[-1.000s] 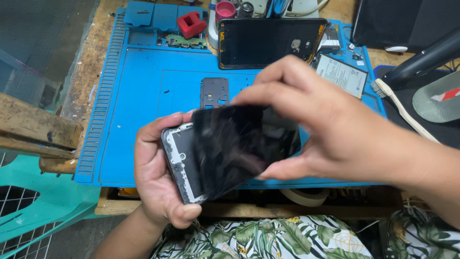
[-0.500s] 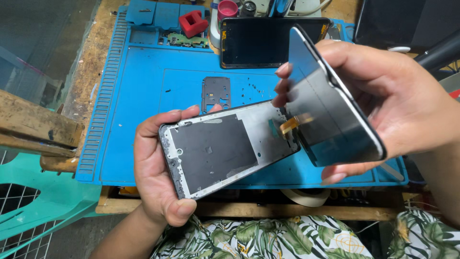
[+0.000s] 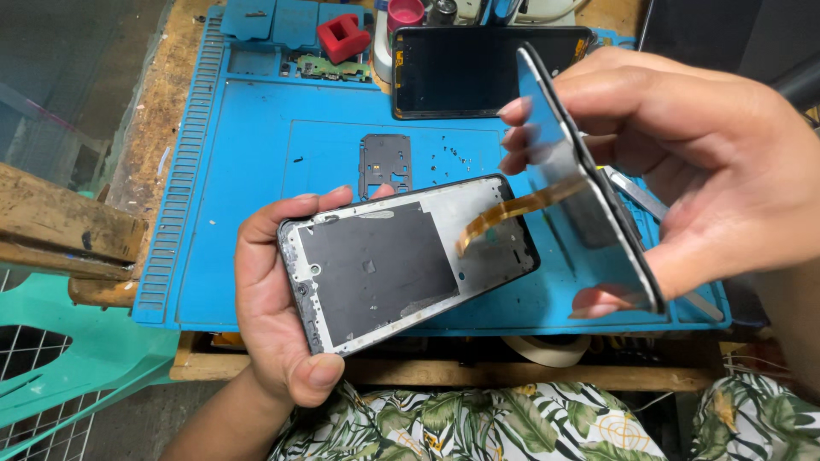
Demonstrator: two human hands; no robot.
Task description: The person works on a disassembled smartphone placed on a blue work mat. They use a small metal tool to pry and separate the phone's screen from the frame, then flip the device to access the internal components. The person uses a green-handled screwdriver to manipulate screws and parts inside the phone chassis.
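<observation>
Head view shows a blue repair mat (image 3: 256, 222) filling the middle of the frame on a worn wooden bench (image 3: 145, 128). At lower centre the left hand (image 3: 273, 316) cradles a phone frame (image 3: 401, 260) from beneath, thumb wrapped over its lower edge and fingers curled round the far side, so the grey inner plate faces up. At right, the right hand (image 3: 709, 179) pinches the lifted screen panel (image 3: 589, 179) edge-on and tilted away from the frame, fingertips on its near face and thumb at its lower end. An orange flex ribbon (image 3: 512, 209) runs between panel and frame, bent in a shallow curve, and appears to be attached at both ends. A second dark phone (image 3: 487, 72) lies flat at the top centre of the mat, a red block (image 3: 344, 37) to its left at the upper edge, and a small dark cover plate (image 3: 385, 162) sits just above the frame. The likely risk is the ribbon: swinging the panel further open or pulling the hands apart could crease or tear it at its connector.
</observation>
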